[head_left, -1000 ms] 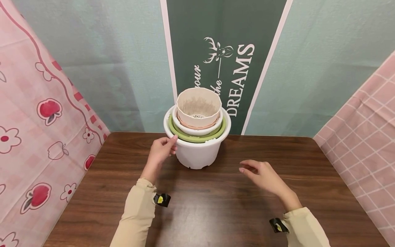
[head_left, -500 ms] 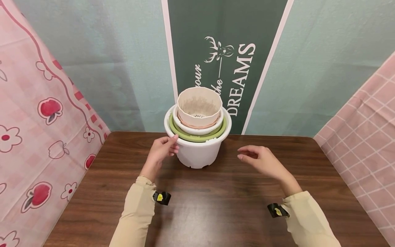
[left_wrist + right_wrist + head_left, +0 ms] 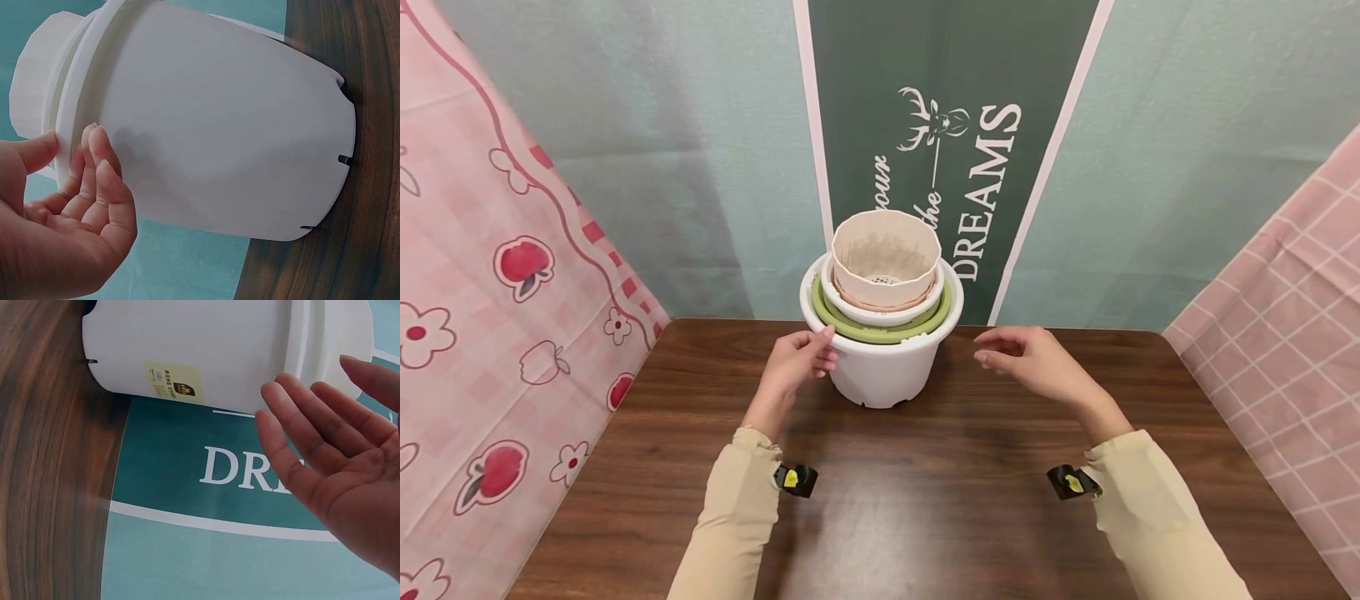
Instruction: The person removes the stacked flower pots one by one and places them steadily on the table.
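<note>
A stack of nested flower pots stands near the table's back edge. Outermost is a large white flower pot; inside it sit a green pot, a smaller white pot, a terracotta-coloured pot and a cream pot on top with a scalloped rim. My left hand pinches the large pot's rim, thumb on its top and fingers curled underneath. Off the stack's right side, my right hand hovers with relaxed fingers, holding nothing; its palm faces the pot in the right wrist view.
The brown wooden table carries the stack. Behind it hangs a teal curtain with a dark green lettered panel. Pink patterned cloths hang at the left and right. A yellow label is stuck on the large pot.
My right hand has risen forward and slightly left, up alongside the pots. The left hand stays at the rim, and the stack has not moved.
</note>
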{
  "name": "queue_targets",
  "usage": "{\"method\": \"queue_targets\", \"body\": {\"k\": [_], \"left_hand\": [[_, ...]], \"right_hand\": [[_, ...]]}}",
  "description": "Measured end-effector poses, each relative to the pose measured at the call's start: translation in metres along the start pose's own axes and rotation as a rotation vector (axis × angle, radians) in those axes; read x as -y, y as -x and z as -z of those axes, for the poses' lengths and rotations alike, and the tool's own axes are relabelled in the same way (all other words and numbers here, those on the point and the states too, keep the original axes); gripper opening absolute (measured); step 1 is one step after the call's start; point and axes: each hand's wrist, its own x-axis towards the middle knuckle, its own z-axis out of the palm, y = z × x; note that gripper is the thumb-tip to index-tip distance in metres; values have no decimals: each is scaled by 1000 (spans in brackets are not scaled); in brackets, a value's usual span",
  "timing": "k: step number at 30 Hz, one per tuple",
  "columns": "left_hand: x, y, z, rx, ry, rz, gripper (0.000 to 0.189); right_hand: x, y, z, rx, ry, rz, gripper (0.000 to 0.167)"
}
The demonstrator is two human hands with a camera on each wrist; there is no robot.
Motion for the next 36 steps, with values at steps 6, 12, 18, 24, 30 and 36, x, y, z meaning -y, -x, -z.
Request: {"method": "queue_targets", "body": {"k": [6, 12, 18, 24, 30, 36], "left_hand": [[0, 0, 0, 0, -6, -4, 33], [1, 0, 0, 2, -6, -4, 34], [2, 1, 1, 5, -3, 4, 34], [2, 2, 1, 10, 16, 0, 35], [1, 2, 0, 9, 30, -5, 33], [1, 1, -1, -1, 42, -6, 32]], "right_hand": [[2, -7, 0, -7, -42, -10, 22], [8, -16, 0, -6, -67, -16, 23], [14, -23, 4, -7, -100, -31, 27], [20, -30, 5, -21, -142, -23, 26], [25, -35, 4, -40, -171, -13, 28], [30, -42, 3, -43, -183, -27, 27]]}}
